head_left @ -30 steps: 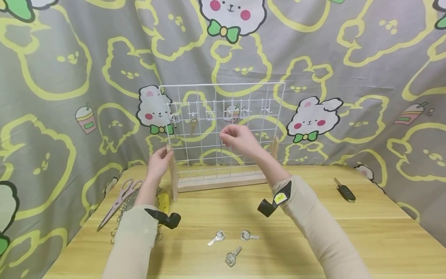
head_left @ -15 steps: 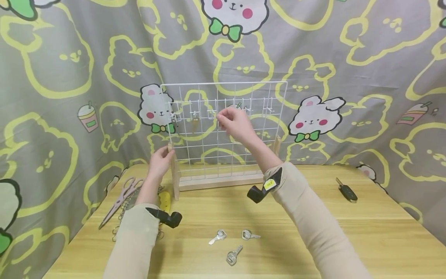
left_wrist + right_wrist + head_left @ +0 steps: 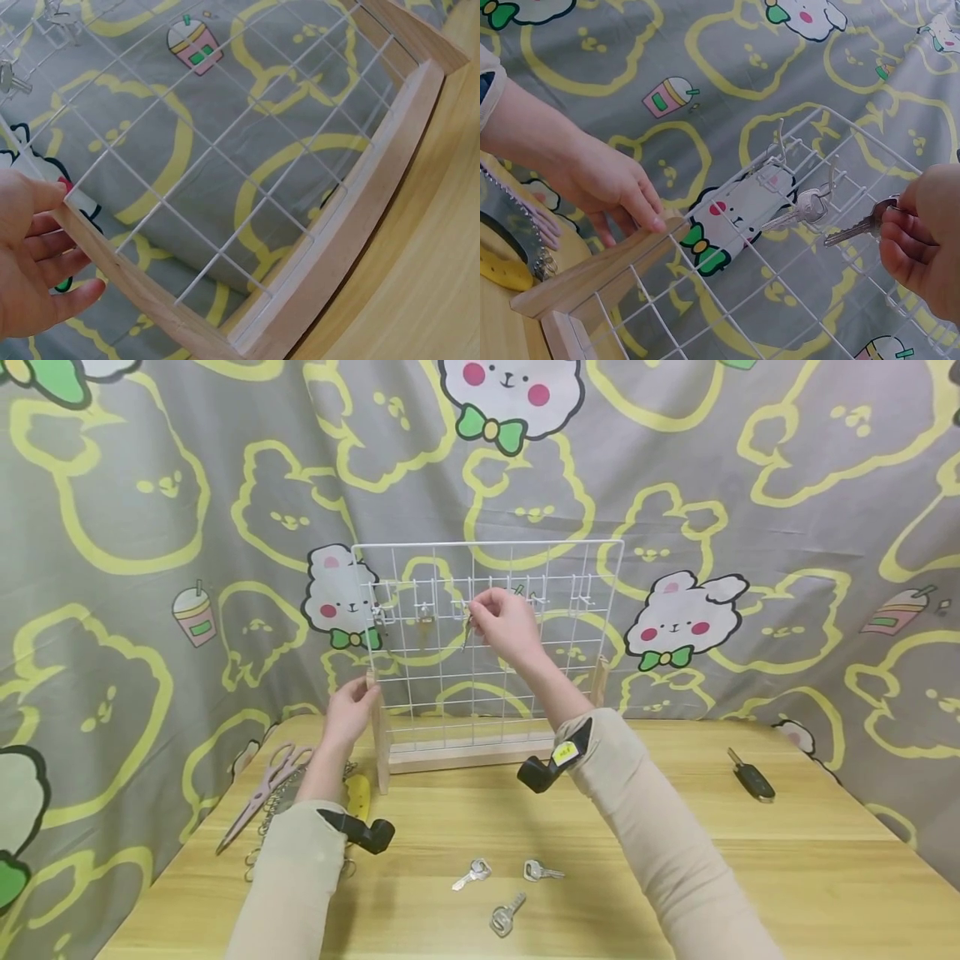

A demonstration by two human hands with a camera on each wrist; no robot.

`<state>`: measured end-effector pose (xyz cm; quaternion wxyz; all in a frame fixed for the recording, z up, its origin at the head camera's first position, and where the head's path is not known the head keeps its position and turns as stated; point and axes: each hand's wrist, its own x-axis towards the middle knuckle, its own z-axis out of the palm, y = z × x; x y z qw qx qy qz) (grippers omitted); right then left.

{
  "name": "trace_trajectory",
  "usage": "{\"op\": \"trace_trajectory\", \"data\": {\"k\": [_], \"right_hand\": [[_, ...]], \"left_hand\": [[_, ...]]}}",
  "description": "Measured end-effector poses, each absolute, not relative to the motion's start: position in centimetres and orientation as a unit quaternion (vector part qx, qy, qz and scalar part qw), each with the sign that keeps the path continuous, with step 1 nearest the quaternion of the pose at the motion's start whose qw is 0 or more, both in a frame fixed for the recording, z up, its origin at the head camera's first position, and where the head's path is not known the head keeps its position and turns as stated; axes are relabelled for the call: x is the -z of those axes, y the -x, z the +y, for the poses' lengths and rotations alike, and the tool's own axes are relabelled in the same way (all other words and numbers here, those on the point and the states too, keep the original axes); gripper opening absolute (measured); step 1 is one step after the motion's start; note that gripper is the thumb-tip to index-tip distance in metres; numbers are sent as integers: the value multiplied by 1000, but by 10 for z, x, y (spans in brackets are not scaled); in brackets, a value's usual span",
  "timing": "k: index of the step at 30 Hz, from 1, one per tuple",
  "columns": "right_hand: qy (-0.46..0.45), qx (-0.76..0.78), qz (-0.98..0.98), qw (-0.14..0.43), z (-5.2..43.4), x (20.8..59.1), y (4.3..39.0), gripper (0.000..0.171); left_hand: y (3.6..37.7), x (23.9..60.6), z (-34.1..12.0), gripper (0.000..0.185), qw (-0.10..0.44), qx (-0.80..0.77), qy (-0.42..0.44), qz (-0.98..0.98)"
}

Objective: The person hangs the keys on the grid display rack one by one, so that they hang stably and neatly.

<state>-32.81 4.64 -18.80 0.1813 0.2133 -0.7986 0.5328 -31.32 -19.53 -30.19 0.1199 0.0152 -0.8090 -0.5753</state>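
A white wire grid rack (image 3: pixel 488 542) in a wooden stand is upright at the back of the table. At its left wooden post (image 3: pixel 381 735), my left hand (image 3: pixel 348 712) pinches the top end between thumb and fingers. My right hand (image 3: pixel 508 627) holds a key (image 3: pixel 855 229) by its head in front of the grid, near the middle hooks. In the right wrist view the key's toothed blade points left. Another key (image 3: pixel 801 208) hangs from a hook beside it. Three silver keys, among them one nearest me (image 3: pixel 507 916), lie on the table in front.
Pink scissors (image 3: pixel 262 793), a chain with rings (image 3: pixel 274 806) and a yellow object (image 3: pixel 358 795) lie on the left, partly behind my left arm. A black car key (image 3: pixel 753 782) lies at the right. A patterned curtain (image 3: pixel 675 460) hangs behind the rack.
My right hand has risen and shifted slightly left with the key, up to the hook row. The key has tilted from hanging straight down. My left hand stays on the post.
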Motion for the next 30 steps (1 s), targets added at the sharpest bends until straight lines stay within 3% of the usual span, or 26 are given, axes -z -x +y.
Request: {"op": "trace_trajectory", "data": {"k": [14,30], "right_hand": [[-200,-518,-809,195,42,188,330,19],[-186,-532,-812,155,40,197,335,17]], "left_hand": [[313,302,-195,54,119,571,-11,-813],[316,305,-195,53,125,571,-12,-811]]}}
